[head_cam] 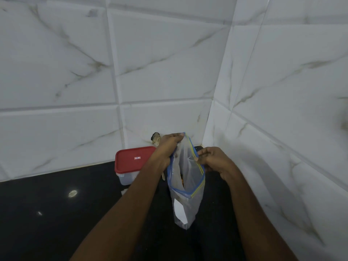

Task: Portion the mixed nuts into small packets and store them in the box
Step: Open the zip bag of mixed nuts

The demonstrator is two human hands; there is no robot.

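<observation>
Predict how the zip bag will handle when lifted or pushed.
Probably floppy: the bag is thin, creased clear film. Likely to slump if released, since the left hand and right hand hold its open mouth up. Possibly slippery, as the film looks glossy.

Red lid (134, 158) — clear bag (185, 187), blue-yellow zip — black counter (47, 213)
</observation>
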